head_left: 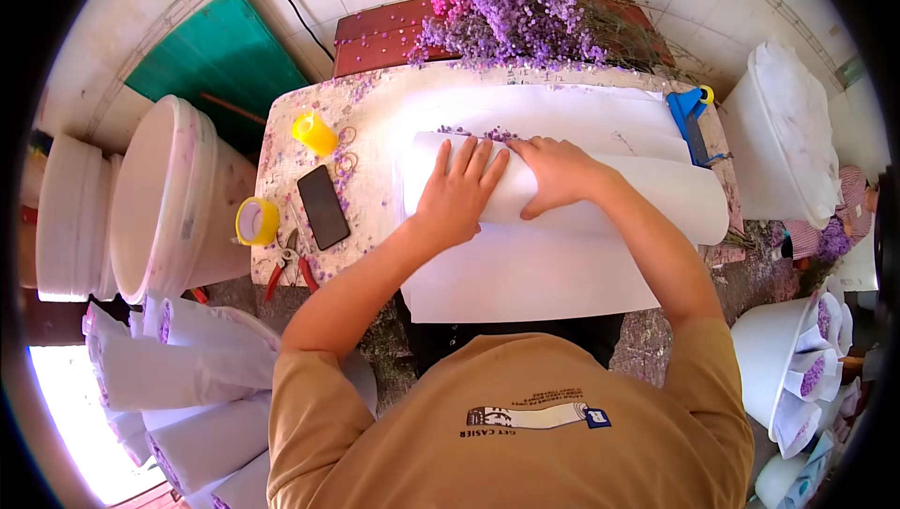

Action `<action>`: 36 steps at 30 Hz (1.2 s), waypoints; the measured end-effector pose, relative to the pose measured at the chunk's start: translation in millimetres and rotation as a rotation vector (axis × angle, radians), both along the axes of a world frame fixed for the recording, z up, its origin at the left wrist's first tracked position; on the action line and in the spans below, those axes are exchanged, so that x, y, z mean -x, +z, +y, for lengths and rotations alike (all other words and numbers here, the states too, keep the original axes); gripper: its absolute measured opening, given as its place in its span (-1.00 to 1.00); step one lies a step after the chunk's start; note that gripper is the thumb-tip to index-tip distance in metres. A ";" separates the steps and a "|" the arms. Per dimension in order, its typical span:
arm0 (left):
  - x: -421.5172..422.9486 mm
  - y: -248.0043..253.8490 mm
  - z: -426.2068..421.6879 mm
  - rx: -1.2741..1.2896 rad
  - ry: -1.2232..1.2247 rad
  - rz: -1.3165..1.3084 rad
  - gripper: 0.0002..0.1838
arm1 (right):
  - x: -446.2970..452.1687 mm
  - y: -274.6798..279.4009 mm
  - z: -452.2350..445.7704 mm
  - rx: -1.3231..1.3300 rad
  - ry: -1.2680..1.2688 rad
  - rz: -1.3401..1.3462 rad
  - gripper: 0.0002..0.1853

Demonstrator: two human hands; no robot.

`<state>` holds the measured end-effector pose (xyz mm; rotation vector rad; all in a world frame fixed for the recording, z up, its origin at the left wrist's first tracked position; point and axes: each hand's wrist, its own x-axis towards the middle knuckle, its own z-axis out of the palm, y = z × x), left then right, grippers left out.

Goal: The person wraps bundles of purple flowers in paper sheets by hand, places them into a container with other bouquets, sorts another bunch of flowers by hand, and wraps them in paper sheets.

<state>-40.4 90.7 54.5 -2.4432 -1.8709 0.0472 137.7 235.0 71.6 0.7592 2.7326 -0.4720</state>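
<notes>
Well to the left of the fingers, white-wrapped bundles (173, 368) crowd together, purple blossom showing at several ends, with a pale tub (223, 214) and a green board (220, 64) farther ahead. Nearer in, on the stained worktop (281, 157), a tape roll (270, 220), red-handled pliers (307, 275), yellow tape (315, 133) and a dark phone (323, 207) lie left of the fingers, amid scattered petals.

At the centre, a person in a brown shirt (562, 378) bends over a white paper roll (647, 195) that lies directly beneath both hands. Its long axis runs left to right, across the line of the forearms. The left hand (457, 190) sits by the roll's left end, its fingers fanned out flat on the paper, not clenched. The right hand (562, 173) touches the roll just beside it, fingers curved over the far side and thumb on the near side in a loose grasp. Both hands are in contact with the roll, so neither is nearer; its longer stretch reaches out to the right, under the right forearm.

Purple blossom (480, 133) peeks out just beyond the fingertips; a flat sheet (534, 279) spreads on the near side of the fingers. Farther ahead lies a heap of purple flowers (525, 17). To the right of the fingers stand a blue dispenser (689, 125), a white bin (778, 134) and, lower down, more bundles.
</notes>
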 end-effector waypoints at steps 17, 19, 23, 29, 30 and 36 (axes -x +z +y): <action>48.7 8.9 148.1 0.816 -0.082 -0.369 0.24 | -15.4 3.7 63.5 0.408 -0.117 -0.078 0.31; 36.1 19.0 120.0 0.665 -0.043 -0.211 0.18 | -19.9 2.3 40.8 0.236 -0.125 -0.120 0.22; 14.5 -13.8 9.1 -0.004 -0.084 -0.078 0.03 | -57.0 -33.5 -48.0 -0.284 0.029 0.252 0.09; 6.5 -16.9 -24.6 -0.068 -0.065 -0.072 -0.04 | -62.0 -47.3 -76.1 -0.420 0.059 0.360 0.07; 10.6 -11.7 -17.5 -0.010 -0.084 -0.093 -0.01 | -59.1 -35.3 -69.5 -0.285 0.027 0.293 0.05; 20.5 22.4 17.9 0.717 -0.022 -0.346 0.04 | -42.4 2.4 -32.6 0.187 0.004 -0.038 0.00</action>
